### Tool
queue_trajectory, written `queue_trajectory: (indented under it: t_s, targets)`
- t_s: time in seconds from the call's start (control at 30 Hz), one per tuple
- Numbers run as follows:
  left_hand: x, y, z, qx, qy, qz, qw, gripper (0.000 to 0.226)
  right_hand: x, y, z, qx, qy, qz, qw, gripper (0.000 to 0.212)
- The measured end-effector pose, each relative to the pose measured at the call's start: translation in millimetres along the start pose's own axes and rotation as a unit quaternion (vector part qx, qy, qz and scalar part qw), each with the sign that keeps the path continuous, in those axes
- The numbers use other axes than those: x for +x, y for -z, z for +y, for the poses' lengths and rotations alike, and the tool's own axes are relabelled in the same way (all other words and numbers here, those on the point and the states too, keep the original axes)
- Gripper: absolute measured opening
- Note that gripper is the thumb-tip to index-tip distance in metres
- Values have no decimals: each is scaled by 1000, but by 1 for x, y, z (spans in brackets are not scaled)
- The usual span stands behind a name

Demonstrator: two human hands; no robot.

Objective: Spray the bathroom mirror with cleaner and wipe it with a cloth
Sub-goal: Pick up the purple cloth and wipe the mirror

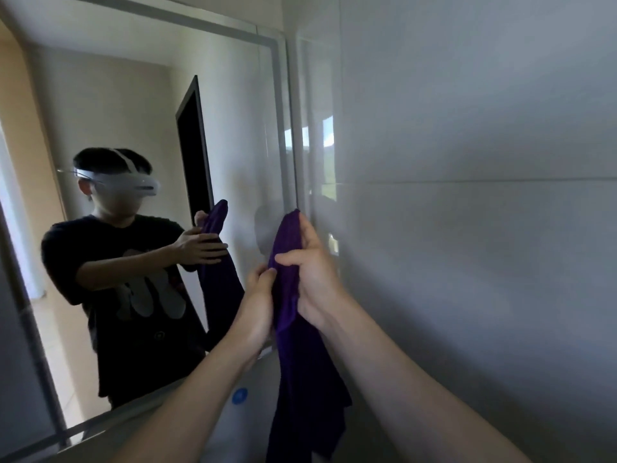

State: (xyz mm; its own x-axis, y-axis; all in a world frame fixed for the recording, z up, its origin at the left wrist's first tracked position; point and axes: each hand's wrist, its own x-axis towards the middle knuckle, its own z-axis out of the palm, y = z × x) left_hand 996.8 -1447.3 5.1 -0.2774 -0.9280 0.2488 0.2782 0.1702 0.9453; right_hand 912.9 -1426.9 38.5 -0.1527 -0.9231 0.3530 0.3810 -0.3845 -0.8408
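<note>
Cloth [302,379] hanging; left hand [258,302] fingers pinch it, right hand [315,279] fingers wrap it.

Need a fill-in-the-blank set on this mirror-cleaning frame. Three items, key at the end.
1. The cloth, gripped by the left hand and the right hand, is ___ in colour.
2. The mirror is on the ___ side of the tiled wall.
3. The round sticker on the white object low in the view is ___.

Missing words: purple; left; blue.
</note>
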Motion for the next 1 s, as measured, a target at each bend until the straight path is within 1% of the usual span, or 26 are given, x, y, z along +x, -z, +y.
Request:
queue_trajectory:
  t_s: [0.03,0.1,0.2,0.27,0.37,0.47,0.5,0.6,0.67,0.73,0.8,0.87,1.0]
  targets:
    - [-5,3,-6,26,15,0,1000,31,-1,3,-2,-30,-1,24,999,88]
    - [-7,12,-19,79,42,-35,995,27,-3,10,-9,-53,2,60,997,94]
    - [-11,23,-29,151,62,-87,983,45,-3,21,-14,-52,-2,64,997,95]
    - [-12,28,-34,193,67,-107,973,49,-6,21,-18,-58,-10,54,997,95]
    - [-8,38,-40,247,76,-113,959,38,-9,25,-23,-63,-14,52,997,92]
    - [0,50,-42,322,78,-138,933,25,-12,29,-18,-71,-9,39,997,91]
    - [3,53,-42,340,77,-145,926,22,-14,31,-16,-82,-1,35,996,88]
    - [-3,59,-46,374,66,-158,911,18,-19,38,-4,-131,35,44,990,71]
    - [-10,61,-52,399,61,-166,900,31,-24,44,11,-176,46,55,982,60]
    - [-17,61,-62,407,72,-170,894,39,-28,52,29,-228,50,55,971,48]
    - [-22,62,-77,412,98,-175,889,43,-31,60,47,-279,55,48,958,43]
    - [-25,65,-95,402,119,-172,891,46,-34,67,62,-323,52,37,944,42]
    - [-33,71,-126,385,153,-152,897,45,-45,85,98,-338,11,39,940,36]
